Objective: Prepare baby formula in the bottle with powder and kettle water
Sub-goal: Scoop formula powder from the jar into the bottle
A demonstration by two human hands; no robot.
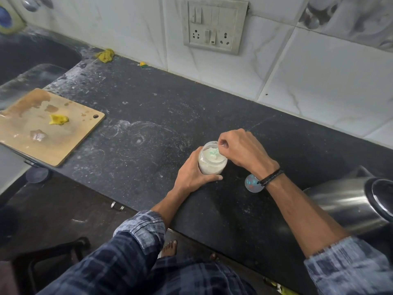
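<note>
You stand at a black stone countertop (148, 128), looking down past your checked sleeves, which are rolled up to the elbows. Your bare foot (170, 248) shows on the floor below the counter's front edge.

Nearest on your right, a steel kettle (344, 205) sits on the counter close beside your right forearm, its dark lid facing you.

Just under your right wrist, which wears a black band, stands a small rounded translucent object (252, 184) with red and blue marks. The wrist hides part of it, and I cannot tell whether it is the bottle.

Slightly further in, your left hand (191, 173) grips a clear powder jar (210, 165) that stands upright on the counter. The thumb curls round the near side, and the fingers wrap the far side. The jar is open and largely full of white powder.

Your right hand (240, 147) hovers over the jar's mouth. Its thumb and fingertips pinch the handle of a small pale scoop (214, 154), whose lower end is in the powder.

Further left, a wooden cutting board (42, 135) overhangs the counter's edge, with a yellow scrap (58, 119) lying on it. Beyond the board is a dark sink (32, 58).

At the back, a crumpled yellow cloth (105, 55) lies against the white tiled wall (319, 71). A switch and socket panel (213, 26) is mounted on the tiles above the counter.
</note>
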